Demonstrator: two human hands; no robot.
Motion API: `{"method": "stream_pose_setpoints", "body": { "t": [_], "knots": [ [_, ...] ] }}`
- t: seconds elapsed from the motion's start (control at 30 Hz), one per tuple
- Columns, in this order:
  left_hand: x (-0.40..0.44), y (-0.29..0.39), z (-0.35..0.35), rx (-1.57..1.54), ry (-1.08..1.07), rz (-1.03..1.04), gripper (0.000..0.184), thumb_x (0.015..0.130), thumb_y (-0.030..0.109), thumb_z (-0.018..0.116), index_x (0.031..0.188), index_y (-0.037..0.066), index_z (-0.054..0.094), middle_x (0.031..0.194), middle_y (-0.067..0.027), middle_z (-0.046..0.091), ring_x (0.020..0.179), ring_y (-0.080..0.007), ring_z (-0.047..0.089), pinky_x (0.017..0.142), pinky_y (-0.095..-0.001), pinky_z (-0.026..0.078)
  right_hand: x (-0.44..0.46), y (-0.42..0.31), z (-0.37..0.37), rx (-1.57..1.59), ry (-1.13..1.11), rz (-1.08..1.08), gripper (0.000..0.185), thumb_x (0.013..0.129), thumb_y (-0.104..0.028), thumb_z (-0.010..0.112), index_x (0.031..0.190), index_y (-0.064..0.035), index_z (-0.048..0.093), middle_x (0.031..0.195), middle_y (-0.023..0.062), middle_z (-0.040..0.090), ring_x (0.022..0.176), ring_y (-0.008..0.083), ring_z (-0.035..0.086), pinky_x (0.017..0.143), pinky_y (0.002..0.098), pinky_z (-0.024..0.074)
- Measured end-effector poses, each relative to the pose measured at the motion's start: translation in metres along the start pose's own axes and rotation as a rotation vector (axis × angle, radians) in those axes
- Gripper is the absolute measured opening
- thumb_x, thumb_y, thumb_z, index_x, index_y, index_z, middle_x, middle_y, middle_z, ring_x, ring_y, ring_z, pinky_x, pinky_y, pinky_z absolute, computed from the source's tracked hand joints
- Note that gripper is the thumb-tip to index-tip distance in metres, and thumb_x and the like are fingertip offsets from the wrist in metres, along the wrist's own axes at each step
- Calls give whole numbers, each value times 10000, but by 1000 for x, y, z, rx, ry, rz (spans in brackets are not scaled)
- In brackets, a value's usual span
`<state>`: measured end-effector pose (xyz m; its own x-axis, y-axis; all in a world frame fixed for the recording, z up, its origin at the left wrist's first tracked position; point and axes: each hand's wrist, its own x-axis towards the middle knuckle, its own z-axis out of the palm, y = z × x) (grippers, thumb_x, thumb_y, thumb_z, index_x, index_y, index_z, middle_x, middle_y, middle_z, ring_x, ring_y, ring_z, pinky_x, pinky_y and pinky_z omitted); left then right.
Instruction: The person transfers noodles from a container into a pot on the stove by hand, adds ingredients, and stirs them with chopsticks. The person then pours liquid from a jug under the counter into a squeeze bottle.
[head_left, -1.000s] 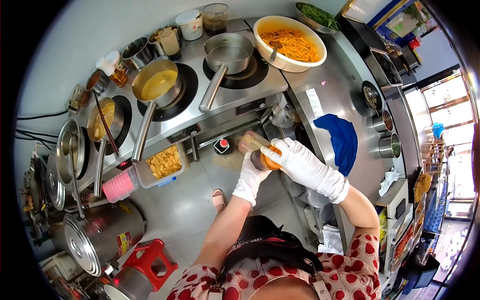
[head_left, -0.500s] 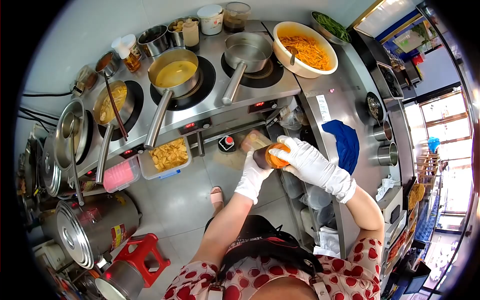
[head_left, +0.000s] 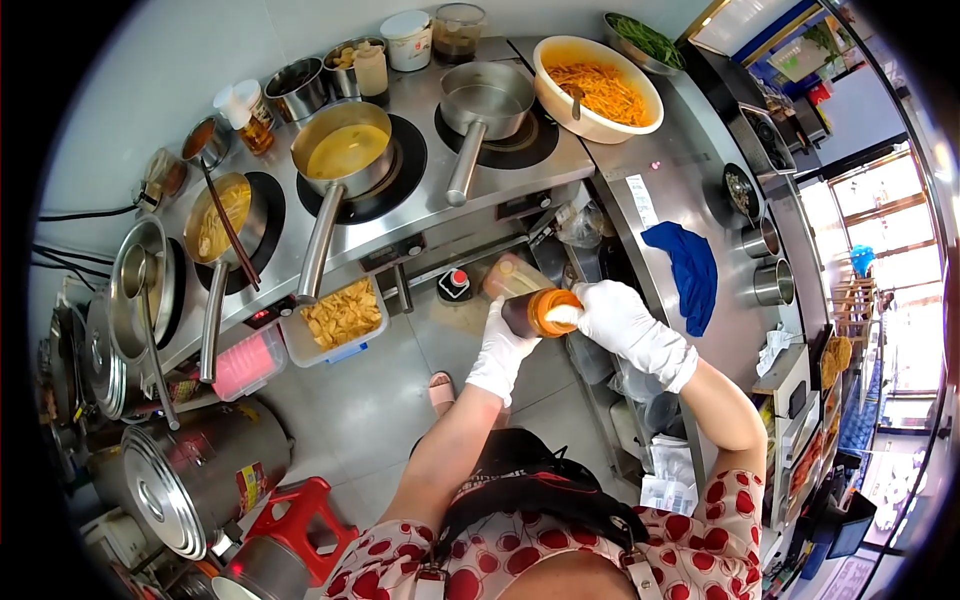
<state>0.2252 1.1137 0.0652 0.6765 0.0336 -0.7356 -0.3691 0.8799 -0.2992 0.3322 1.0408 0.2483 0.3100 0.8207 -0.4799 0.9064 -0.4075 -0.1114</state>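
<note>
My left hand point(head_left: 503, 352), in a white glove, is wrapped around the body of a dark jar point(head_left: 519, 316). The jar is tilted on its side, with its orange lid end point(head_left: 546, 301) pointing right. My right hand point(head_left: 622, 322), gloved too, is at that end, its fingers bent onto the orange lid and one white fingertip crossing its face. Whether the lid is loose cannot be seen. Below the jar's far side, a clear container point(head_left: 515, 273) and a dark bottle with a red cap point(head_left: 455, 286) stand low under the counter.
Pans stand on the cooktop: one with noodles and chopsticks point(head_left: 228, 225), one with yellow liquid point(head_left: 345, 150), and a third pan point(head_left: 487, 103). A cream basin point(head_left: 640, 120) holds orange shreds. A blue cloth point(head_left: 685, 275) lies on the right counter. A red stool point(head_left: 300, 525) and large pot point(head_left: 215, 460) stand left.
My right hand has shifted slightly right, and its fingers now cover less of the orange lid, whose ring shows more. My left hand keeps its hold on the jar.
</note>
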Motion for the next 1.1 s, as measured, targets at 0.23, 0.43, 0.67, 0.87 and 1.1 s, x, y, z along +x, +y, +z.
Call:
{"method": "stream_pose_setpoints", "body": {
  "t": [0.23, 0.43, 0.67, 0.87, 1.1],
  "knots": [
    [-7, 12, -4, -26, -42, -37, 509, 945, 461, 472, 1294, 92, 440, 1290, -109, 536, 1163, -321, 539, 984, -514, 452, -13, -16, 0, 5, 268, -393, 566, 742, -285, 751, 1227, -68, 557, 1172, 208, 571, 946, 355, 619, 796, 397, 512],
    [-14, 15, -10, -9, -60, -40, 536, 964, 464, 409, 1354, 96, 400, 1368, -130, 479, 1247, -330, 475, 1047, -525, 384, -17, -33, -13, 55, 158, -146, 622, 755, -310, 748, 1287, -80, 520, 1172, 213, 565, 971, 364, 606, 807, 392, 507],
    [-16, 16, -12, 6, -82, -26, 557, 967, 469, 376, 1361, 76, 389, 1369, -132, 474, 1256, -324, 460, 1078, -509, 348, 0, -35, 9, 96, 30, -115, 669, 739, -200, 754, 1327, -58, 468, 1251, 188, 487, 1064, 362, 551, 850, 395, 490],
    [-14, 20, -20, -1, -88, -13, 576, 964, 483, 377, 1374, 77, 364, 1394, -130, 448, 1267, -328, 449, 1078, -515, 345, -9, -34, -1, -9, 317, -506, 635, 770, -232, 739, 1320, -65, 470, 1232, 189, 503, 1016, 371, 577, 814, 401, 510],
    [-15, 25, -18, -16, -152, -41, 583, 974, 487, 355, 1383, 72, 346, 1400, -153, 438, 1277, -340, 441, 1079, -516, 347, 0, -43, -9, 29, 52, -65, 734, 703, -278, 776, 1349, -112, 468, 1199, 152, 508, 972, 347, 581, 796, 373, 510]
  ]
}}
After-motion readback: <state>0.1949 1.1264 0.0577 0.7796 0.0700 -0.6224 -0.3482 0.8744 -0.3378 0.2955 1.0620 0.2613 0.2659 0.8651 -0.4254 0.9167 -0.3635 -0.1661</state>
